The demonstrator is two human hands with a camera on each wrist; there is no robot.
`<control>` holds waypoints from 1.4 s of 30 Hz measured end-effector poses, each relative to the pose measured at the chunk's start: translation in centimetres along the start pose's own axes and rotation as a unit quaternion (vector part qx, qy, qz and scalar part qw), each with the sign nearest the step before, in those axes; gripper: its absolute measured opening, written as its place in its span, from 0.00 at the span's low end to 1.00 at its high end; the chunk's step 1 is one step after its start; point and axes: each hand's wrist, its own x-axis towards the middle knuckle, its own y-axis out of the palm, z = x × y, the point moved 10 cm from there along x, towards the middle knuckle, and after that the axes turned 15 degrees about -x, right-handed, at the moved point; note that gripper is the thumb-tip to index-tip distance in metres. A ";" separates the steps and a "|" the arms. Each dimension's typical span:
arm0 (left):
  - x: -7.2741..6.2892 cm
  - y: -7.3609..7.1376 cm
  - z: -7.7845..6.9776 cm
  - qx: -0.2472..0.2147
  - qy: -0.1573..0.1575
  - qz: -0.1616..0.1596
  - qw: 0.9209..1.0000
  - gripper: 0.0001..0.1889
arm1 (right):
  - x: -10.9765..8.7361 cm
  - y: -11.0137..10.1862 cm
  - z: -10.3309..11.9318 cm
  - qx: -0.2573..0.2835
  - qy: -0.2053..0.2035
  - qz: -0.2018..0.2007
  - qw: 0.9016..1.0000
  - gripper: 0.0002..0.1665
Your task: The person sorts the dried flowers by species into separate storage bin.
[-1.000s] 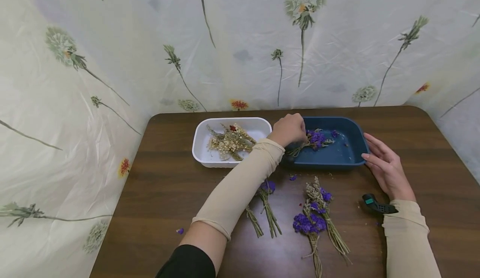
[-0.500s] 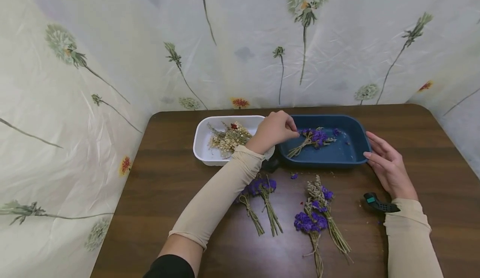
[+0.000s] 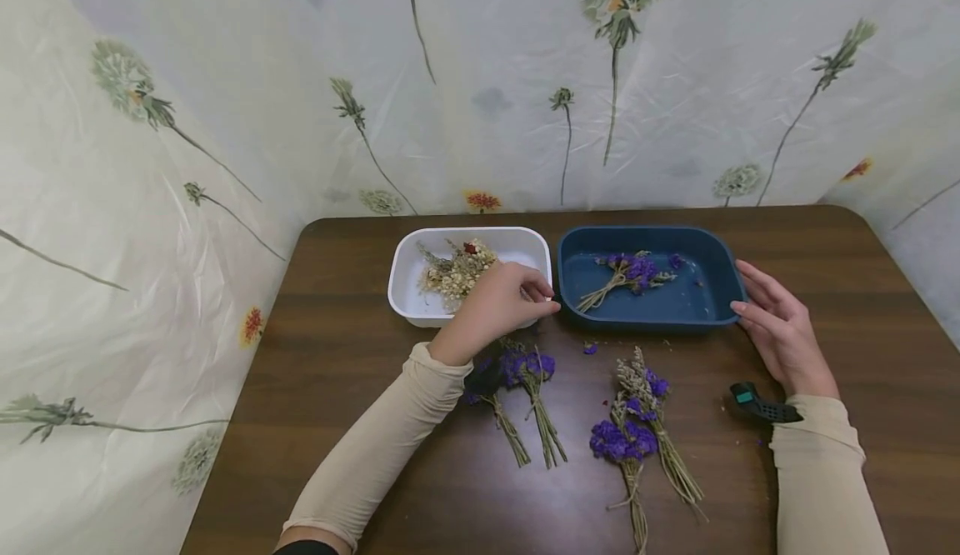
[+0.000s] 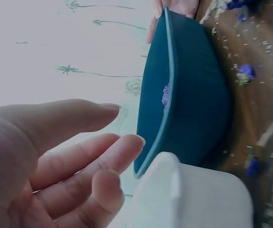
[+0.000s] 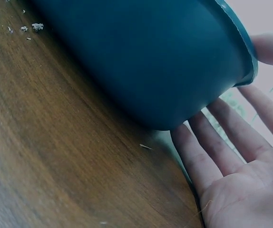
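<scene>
My left hand [image 3: 498, 301] is over the front right corner of the white tray [image 3: 397, 288], its thumb apart from loosely bent fingers. In the left wrist view nothing lies between thumb and fingers. My right hand [image 3: 780, 330] touches the right end of the dark blue tray [image 3: 652, 320]; the right wrist view has its long fingers [image 5: 231, 121] straight along the wall and the thumb at the rim. Inside the blue tray lies a tied bunch of purple dried flowers [image 3: 637, 270]. A bunch of cream dried flowers [image 3: 457, 276] rests in the white tray, partly covered by my left hand.
On the brown table [image 3: 337, 422] in front are several tied bunches: purple ones [image 3: 528, 367] at centre left, a purple one [image 3: 622, 442] and a grey-and-purple one [image 3: 652, 409] further right. A loose purple blossom [image 3: 589, 347] lies before the blue tray. A patterned sheet [image 3: 480, 80] hangs behind.
My left hand has drawn back leftward from the blue tray to the white one, leaving the purple bunch lying in the blue tray. My right hand stays at the blue tray's end.
</scene>
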 end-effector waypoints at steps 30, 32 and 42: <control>-14.1 1.4 6.3 0.119 -0.116 -0.096 0.981 0.20 | 0.1 0.0 0.1 0.009 -0.002 -0.007 1.000 0.35; -14.5 1.8 6.5 0.140 -0.117 -0.097 0.978 0.20 | 0.0 0.0 0.0 0.009 -0.002 -0.007 1.000 0.35; -16.4 1.8 7.8 0.158 -0.137 -0.108 0.972 0.20 | 0.2 0.0 0.1 0.014 0.003 -0.003 1.000 0.36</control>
